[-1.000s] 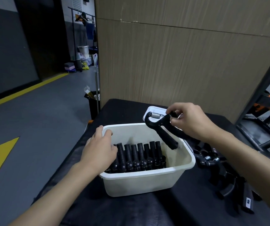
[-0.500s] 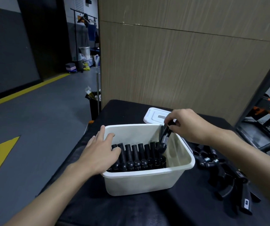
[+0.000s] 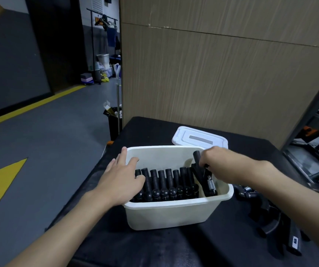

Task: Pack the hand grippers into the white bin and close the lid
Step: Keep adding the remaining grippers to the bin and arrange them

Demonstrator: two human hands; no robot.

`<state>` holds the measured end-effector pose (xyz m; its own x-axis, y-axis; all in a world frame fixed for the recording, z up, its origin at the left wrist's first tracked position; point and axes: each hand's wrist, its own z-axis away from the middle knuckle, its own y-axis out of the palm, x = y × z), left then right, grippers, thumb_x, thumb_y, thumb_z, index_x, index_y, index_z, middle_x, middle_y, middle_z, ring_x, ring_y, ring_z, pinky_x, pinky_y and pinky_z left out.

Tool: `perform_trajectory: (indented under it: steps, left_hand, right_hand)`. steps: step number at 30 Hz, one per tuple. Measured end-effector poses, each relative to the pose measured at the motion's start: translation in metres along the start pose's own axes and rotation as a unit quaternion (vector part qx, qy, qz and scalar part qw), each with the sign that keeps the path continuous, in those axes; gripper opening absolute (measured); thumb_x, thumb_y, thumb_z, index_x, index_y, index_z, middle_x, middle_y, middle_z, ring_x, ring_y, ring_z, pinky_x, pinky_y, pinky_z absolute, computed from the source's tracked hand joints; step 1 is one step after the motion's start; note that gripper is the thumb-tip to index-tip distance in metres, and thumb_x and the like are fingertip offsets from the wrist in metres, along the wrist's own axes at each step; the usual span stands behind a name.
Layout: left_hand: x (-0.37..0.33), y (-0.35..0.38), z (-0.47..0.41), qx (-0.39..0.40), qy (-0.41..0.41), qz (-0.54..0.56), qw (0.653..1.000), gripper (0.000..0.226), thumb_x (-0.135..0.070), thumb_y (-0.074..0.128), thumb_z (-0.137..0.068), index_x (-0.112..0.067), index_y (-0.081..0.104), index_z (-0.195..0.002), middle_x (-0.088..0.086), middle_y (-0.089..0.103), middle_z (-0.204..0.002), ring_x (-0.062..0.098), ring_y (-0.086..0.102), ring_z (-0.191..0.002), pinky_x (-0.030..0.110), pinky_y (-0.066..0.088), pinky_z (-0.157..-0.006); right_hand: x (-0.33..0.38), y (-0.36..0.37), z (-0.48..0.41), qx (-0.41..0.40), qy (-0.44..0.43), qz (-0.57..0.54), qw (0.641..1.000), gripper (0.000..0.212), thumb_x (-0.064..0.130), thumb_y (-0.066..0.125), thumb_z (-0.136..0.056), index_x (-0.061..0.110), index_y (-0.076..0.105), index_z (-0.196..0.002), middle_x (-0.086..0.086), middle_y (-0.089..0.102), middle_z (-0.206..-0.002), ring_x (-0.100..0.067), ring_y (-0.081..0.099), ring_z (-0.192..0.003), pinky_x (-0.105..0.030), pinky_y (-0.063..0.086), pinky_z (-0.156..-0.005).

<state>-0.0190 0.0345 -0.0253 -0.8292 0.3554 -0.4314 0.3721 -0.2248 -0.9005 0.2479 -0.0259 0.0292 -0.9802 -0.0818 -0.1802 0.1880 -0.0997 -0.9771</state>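
One hand gripper (image 3: 203, 178) sits part-way into the white bin (image 3: 166, 211). It stands tilted at the bin's right end, spring low and one handle pointing up. Our right hand (image 3: 214, 160) reaches in over the bin's right wall, its fingers curled round that upper handle in a grip. Just left of it in the bin, a row of grippers (image 3: 166, 182) stands packed side by side, handles up, touching one another. Our left hand (image 3: 122, 178) lies flat and spread over the bin's left rim, fingers straight, thumb side against the leftmost of the row. It holds nothing and seems to steady the row or the bin.

We judge the packing step to be in hand and well along, but not finished. More loose grippers (image 3: 266, 214) lie in a heap on the black table (image 3: 154, 247) to the right of the bin. The lid (image 3: 199, 138) lies flat behind the bin, just beside its far rim, so closing is not yet begun.

The next move, as we see it, calls for seating this gripper upright against the row's right end, letting go, then reaching right of the bin for another. The gap at the bin's right end looks narrow, so the others may need a squeeze or a second layer.
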Motion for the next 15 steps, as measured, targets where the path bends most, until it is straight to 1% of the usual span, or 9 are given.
perform_trajectory:
  steps: [2,4,6,7,8,10,12,13,15]
  left_hand:
    - [0.0,0.0,0.001,0.001,0.0,0.001,1.0,0.059,-0.031,0.038,-0.099,-0.028,0.022,-0.156,0.002,-0.018,-0.167,0.027,-0.002,-0.155,0.037,0.006,-0.123]
    - [0.0,0.0,0.0,0.0,0.0,0.002,1.0,0.058,-0.03,0.038,-0.099,-0.027,0.023,-0.155,0.002,-0.018,-0.167,0.027,-0.002,-0.154,0.037,0.006,-0.123]
    - [-0.001,0.001,0.0,-0.002,-0.002,0.001,1.0,0.059,-0.03,0.039,-0.099,-0.027,0.023,-0.155,0.002,-0.018,-0.167,0.027,-0.002,-0.154,0.037,0.006,-0.123]
    - [-0.001,0.001,0.0,-0.002,-0.003,0.0,1.0,0.059,-0.029,0.039,-0.099,-0.027,0.023,-0.155,0.002,-0.018,-0.167,0.027,-0.003,-0.154,0.037,0.005,-0.123]
    - [-0.002,0.001,-0.001,-0.002,-0.004,-0.001,1.0,0.059,-0.029,0.039,-0.099,-0.027,0.023,-0.155,0.002,-0.018,-0.167,0.027,-0.003,-0.154,0.037,0.005,-0.123]
    - [-0.002,0.002,-0.001,-0.004,-0.006,-0.005,1.0,0.059,-0.029,0.039,-0.099,-0.027,0.023,-0.155,0.002,-0.019,-0.167,0.027,-0.004,-0.154,0.037,0.005,-0.123]
    - [-0.002,0.002,-0.001,-0.005,-0.007,-0.009,1.0,0.058,-0.028,0.039,-0.099,-0.027,0.024,-0.155,0.003,-0.019,-0.167,0.027,-0.004,-0.154,0.037,0.006,-0.123]
    - [-0.003,0.002,-0.001,-0.005,-0.007,-0.009,1.0,0.058,-0.028,0.039,-0.099,-0.026,0.024,-0.155,0.003,-0.019,-0.167,0.027,-0.003,-0.154,0.037,0.005,-0.123]
    - [-0.004,0.002,0.001,-0.004,-0.006,-0.01,1.0,0.056,-0.027,0.039,-0.099,-0.025,0.026,-0.154,0.004,-0.019,-0.167,0.027,-0.003,-0.154,0.037,0.005,-0.123]
  right_hand:
    - [0.008,0.01,-0.001,0.032,-0.004,0.018,0.999,0.023,-0.006,0.045,-0.079,0.015,0.053,-0.074,-0.004,0.056,-0.087,-0.025,0.06,-0.075,-0.035,0.048,-0.061]
    - [0.01,0.022,-0.001,0.052,-0.011,0.015,0.999,0.027,-0.006,0.044,-0.077,0.017,0.042,-0.063,-0.003,0.049,-0.075,-0.027,0.056,-0.068,-0.036,0.045,-0.058]
    - [0.006,0.028,-0.004,0.069,0.0,0.0,0.998,0.027,-0.006,0.044,-0.073,0.017,0.042,-0.059,-0.001,0.044,-0.067,-0.026,0.048,-0.063,-0.028,0.037,-0.053]
    - [0.005,0.029,-0.006,0.079,0.005,-0.009,0.997,0.027,-0.006,0.045,-0.072,0.016,0.043,-0.057,0.0,0.042,-0.064,-0.025,0.044,-0.062,-0.026,0.034,-0.051]
    - [0.005,0.029,-0.009,0.088,0.011,-0.021,0.996,0.026,-0.005,0.047,-0.071,0.015,0.046,-0.056,0.001,0.042,-0.061,-0.024,0.043,-0.061,-0.026,0.034,-0.05]
    - [0.009,0.027,-0.014,0.11,0.019,-0.051,0.992,0.019,-0.004,0.056,-0.071,0.013,0.058,-0.063,0.001,0.049,-0.063,-0.023,0.048,-0.064,-0.027,0.04,-0.053]
    - [0.013,0.026,-0.017,0.14,0.026,-0.085,0.986,0.018,-0.001,0.07,-0.07,0.014,0.068,-0.08,-0.001,0.061,-0.077,-0.023,0.059,-0.072,-0.029,0.049,-0.058]
    - [0.015,0.027,-0.017,0.152,0.03,-0.096,0.983,0.021,0.001,0.075,-0.069,0.013,0.07,-0.085,-0.003,0.064,-0.084,-0.023,0.062,-0.075,-0.03,0.052,-0.061]
    - [0.013,0.034,-0.017,0.156,0.031,-0.105,0.982,0.018,0.006,0.075,-0.071,0.008,0.069,-0.087,-0.004,0.064,-0.084,-0.022,0.059,-0.073,-0.031,0.051,-0.062]
